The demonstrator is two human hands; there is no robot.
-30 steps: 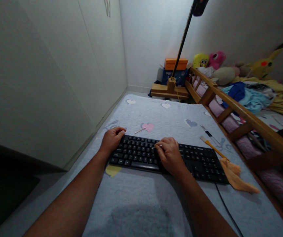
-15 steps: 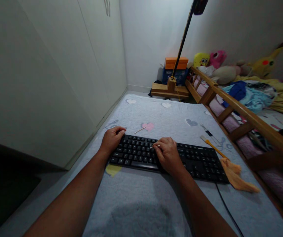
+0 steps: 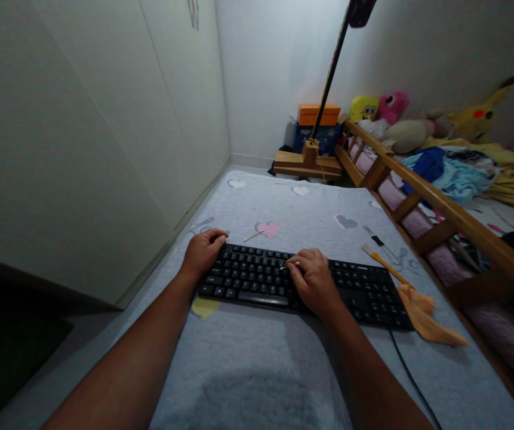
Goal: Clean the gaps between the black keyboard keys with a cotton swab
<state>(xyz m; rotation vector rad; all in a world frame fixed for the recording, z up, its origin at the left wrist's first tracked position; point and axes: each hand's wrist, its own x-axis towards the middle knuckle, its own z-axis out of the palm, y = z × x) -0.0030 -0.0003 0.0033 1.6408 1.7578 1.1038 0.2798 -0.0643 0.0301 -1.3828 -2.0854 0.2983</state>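
A black keyboard (image 3: 257, 279) lies across a grey bedcover (image 3: 310, 209) printed with hearts. My left hand (image 3: 202, 254) curls over the keyboard's top left corner and grips it. Over the middle keys, my right hand (image 3: 313, 279) is closed in a pinch on a thin white cotton swab (image 3: 291, 265), whose tip touches the keys. A second swab (image 3: 254, 236) lies on the cover just behind the keyboard, beside a pink heart.
An orange cloth (image 3: 424, 318) and an orange-handled brush (image 3: 384, 264) lie off the keyboard's right end, a small dark tool (image 3: 376, 239) behind them. The keyboard's cable (image 3: 411, 379) runs toward me. A wooden bed rail (image 3: 436, 206) borders the right, a pale wardrobe (image 3: 82, 131) the left.
My right hand with the swab slid slightly left over the keys, then back to the right. The left hand stayed on the corner.
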